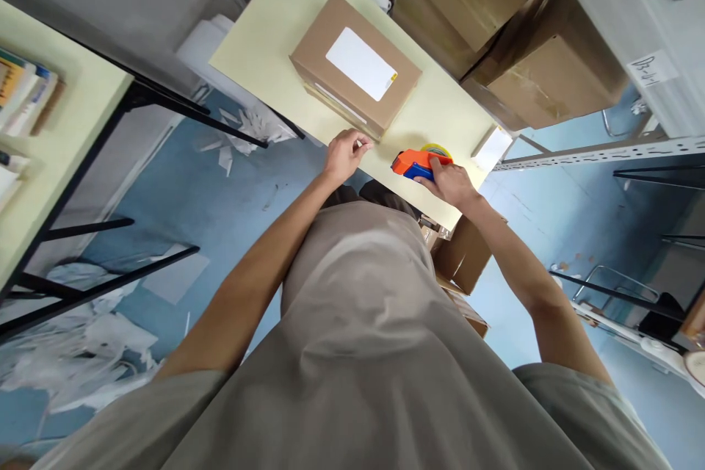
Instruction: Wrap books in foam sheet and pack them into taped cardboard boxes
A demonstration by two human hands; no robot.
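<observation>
A brown cardboard box (308, 51) with a white label (360, 62) on top lies on the pale yellow table (264, 37). My right hand (452, 183) is wrapped round an orange and blue tape dispenser (410, 164), just off the box's near right side. A roll with a yellow-green rim (436, 149) shows behind the dispenser's orange body. By the box's near lower edge is my left hand (346, 154), its fingers curled in with thumb and forefinger close together. Whatever those fingers may hold is too small to make out.
Large cardboard boxes (556, 81) stand beyond the table. A small white box (492, 148) sits at its right end. An open carton (465, 253) is below on the right. Another table (71, 110) with books stands left; scrap paper (104, 345) covers floor there.
</observation>
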